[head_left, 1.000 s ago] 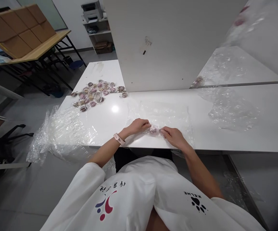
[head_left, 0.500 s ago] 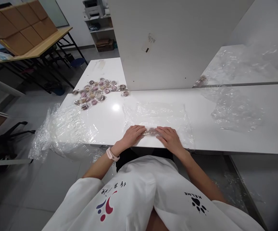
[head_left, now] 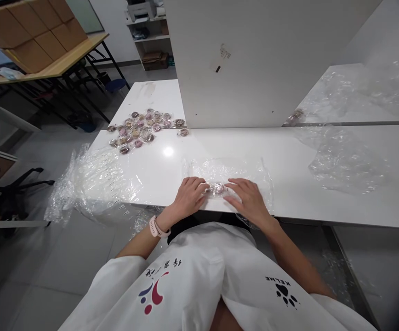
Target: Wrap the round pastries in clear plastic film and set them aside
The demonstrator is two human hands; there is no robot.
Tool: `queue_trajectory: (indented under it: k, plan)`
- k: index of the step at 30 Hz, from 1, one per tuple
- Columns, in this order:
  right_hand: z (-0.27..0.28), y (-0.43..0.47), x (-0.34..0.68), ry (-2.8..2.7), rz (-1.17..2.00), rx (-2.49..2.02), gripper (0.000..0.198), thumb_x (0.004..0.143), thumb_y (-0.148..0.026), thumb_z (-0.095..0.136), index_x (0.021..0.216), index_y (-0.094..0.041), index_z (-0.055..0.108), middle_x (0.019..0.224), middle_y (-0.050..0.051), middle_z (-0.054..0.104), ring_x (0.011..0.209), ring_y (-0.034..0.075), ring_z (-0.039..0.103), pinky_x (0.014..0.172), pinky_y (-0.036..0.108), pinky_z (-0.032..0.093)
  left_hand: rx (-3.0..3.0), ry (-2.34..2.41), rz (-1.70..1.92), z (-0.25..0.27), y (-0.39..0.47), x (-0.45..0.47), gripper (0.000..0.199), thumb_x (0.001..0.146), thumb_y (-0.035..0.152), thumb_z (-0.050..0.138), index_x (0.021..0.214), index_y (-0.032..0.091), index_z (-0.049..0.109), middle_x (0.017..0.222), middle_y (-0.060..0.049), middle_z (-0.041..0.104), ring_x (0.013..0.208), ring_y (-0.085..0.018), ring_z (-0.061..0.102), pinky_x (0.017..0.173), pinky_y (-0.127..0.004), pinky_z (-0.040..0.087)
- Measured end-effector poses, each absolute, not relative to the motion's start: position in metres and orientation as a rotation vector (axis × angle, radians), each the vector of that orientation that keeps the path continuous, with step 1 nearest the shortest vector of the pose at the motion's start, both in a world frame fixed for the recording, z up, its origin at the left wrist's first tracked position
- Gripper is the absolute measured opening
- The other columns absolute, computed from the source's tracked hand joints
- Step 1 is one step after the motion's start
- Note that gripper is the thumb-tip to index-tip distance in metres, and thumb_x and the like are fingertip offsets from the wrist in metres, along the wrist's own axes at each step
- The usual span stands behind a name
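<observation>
Between my hands lies a short row of small brownish-pink wrapped pieces, perhaps sweets, under clear plastic. Its left end is under the curled fingers of my left hand, closed on it. At the right end is my right hand, its thumb and fingers apart around the plastic. Beneath and beyond the row, a sheet of clear bubble wrap lies flat on the white table. One edge of the sheet hangs over the table's front by my right wrist.
More wrapped pieces lie scattered at the back left. A stack of clear plastic bags overhangs the front left edge. Crumpled clear film lies at the right. A white upright panel stands behind the table.
The row has turned over towards me, and the far edge of the bubble wrap has come nearer. My right fingers have parted more from the thumb. The head view has shifted slightly.
</observation>
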State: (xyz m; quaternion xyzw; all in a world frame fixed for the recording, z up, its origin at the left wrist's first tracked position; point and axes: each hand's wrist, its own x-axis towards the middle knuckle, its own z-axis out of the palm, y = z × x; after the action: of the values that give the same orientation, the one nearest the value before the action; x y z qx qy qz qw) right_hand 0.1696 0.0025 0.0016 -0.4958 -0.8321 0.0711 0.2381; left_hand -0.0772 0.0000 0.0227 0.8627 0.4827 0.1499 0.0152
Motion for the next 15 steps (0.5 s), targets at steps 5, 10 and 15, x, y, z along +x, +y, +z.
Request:
queue_trajectory:
  k: [5, 10, 15]
  plan:
    - [-0.018, -0.011, 0.171, -2.335, 0.337, -1.247, 0.037, 0.1, -0.037, 0.045, 0.132, -0.026, 0.059, 0.131, 0.009, 0.063, 0.113, 0.026, 0.056, 0.093, 0.042, 0.044, 2.553, 1.427, 0.513, 0.003, -0.022, -0.096, 0.033, 0.093, 0.02, 0.051, 0.127, 0.02, 0.051, 0.13, -0.012, 0.062, 0.123, -0.026, 0.054, 0.099, -0.043, 0.045]
    - [-0.014, 0.019, 0.168, -2.156, 0.566, -1.35, 0.036, 0.101, -0.038, 0.038, 0.103, -0.022, 0.071, 0.092, 0.006, 0.073, 0.085, 0.02, 0.063, 0.075, 0.033, 0.046, 2.208, 1.675, 0.59, -0.004, 0.013, -0.106, 0.022, 0.1, 0.035, 0.043, 0.107, 0.022, 0.058, 0.083, -0.003, 0.069, 0.073, -0.017, 0.064, 0.066, -0.028, 0.047]
    - [0.002, 0.062, 0.16, -2.158, 0.649, -1.7, 0.022, 0.092, -0.037, 0.052, 0.093, -0.024, 0.07, 0.076, 0.003, 0.07, 0.071, 0.02, 0.06, 0.063, 0.03, 0.037, 2.157, 1.937, 0.352, 0.011, 0.054, -0.092, 0.016, 0.095, 0.034, 0.056, 0.092, 0.019, 0.061, 0.076, -0.006, 0.069, 0.073, -0.023, 0.065, 0.066, -0.034, 0.046]
